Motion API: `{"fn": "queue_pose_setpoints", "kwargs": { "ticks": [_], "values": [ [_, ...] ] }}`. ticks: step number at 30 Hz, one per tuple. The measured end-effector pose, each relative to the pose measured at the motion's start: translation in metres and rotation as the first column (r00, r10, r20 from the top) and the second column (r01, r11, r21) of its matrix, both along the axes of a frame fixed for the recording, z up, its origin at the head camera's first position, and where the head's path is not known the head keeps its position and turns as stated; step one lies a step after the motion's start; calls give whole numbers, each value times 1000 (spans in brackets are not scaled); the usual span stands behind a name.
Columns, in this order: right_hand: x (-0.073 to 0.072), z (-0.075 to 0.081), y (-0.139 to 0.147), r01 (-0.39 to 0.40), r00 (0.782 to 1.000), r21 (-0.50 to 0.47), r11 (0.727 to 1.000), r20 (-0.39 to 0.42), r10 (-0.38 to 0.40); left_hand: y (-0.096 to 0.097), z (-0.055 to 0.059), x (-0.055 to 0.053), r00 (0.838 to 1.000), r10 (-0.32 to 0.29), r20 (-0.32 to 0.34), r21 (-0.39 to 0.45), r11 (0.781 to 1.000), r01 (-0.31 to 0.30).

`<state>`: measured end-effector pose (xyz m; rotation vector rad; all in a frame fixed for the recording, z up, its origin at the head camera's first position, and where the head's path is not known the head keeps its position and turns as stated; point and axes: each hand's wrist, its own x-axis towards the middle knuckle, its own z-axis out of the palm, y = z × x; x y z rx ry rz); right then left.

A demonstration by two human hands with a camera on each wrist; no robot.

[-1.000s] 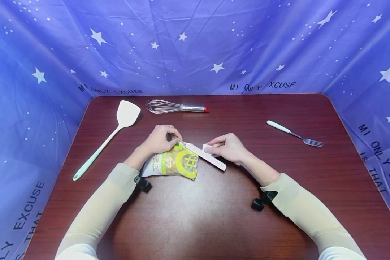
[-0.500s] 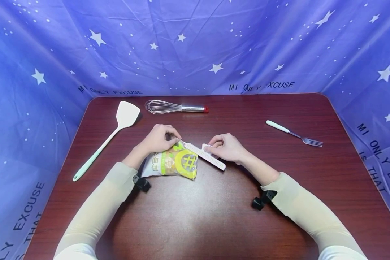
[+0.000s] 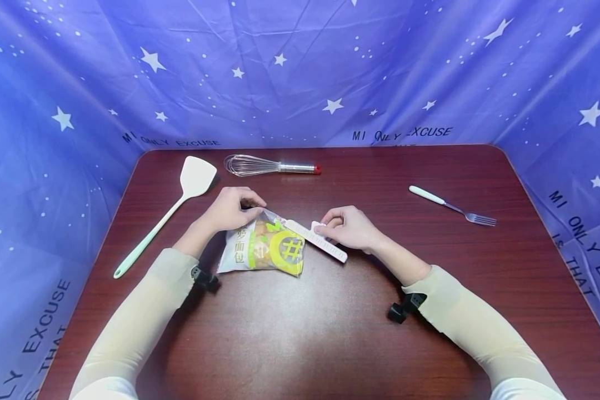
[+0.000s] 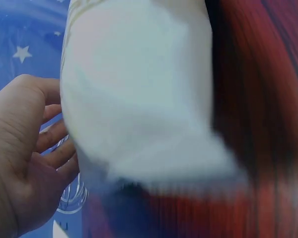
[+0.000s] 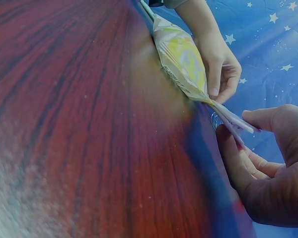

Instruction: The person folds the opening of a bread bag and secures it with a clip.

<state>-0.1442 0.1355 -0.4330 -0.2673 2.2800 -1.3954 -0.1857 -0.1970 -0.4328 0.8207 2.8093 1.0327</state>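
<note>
A bread bag (image 3: 275, 250), clear with yellow and green print, stands in the middle of the table; its pale side (image 4: 139, 89) fills much of the left wrist view. My left hand (image 3: 232, 208) holds the bag's upper edge at its left end between thumb and fingers. Along the right part of that edge runs a long white bag clip (image 3: 316, 240), slanting down to the right past the bag. My right hand (image 3: 352, 226) pinches the clip's grip tabs; in the right wrist view the clip's two arms (image 5: 233, 121) spread apart beside the fingertips.
Left of the bag lies a white turner (image 3: 197, 176) with a pale green handle. A wire whisk (image 3: 272, 165) lies behind the hands, and a fork (image 3: 452, 205) with a pale handle is at the right. A blue star-print cloth (image 3: 300, 72) surrounds the table (image 3: 330, 333).
My left hand has slid leftward along the bag's upper edge, away from the clip, uncovering more of the bag. The right hand and the clip have stayed nearly in place.
</note>
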Motion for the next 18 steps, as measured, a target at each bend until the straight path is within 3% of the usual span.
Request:
{"fn": "queue_pose_setpoints", "kwargs": {
  "ticks": [14,18],
  "values": [
    [2,-1,0,-12,1000,-18,1000,-4,12,-26,-7,3,993,106,-52,-96,989,-111],
    [0,0,0,-10,999,-46,999,44,12,-25,-6,4,992,121,-37,-97,988,-124]
  ]
}}
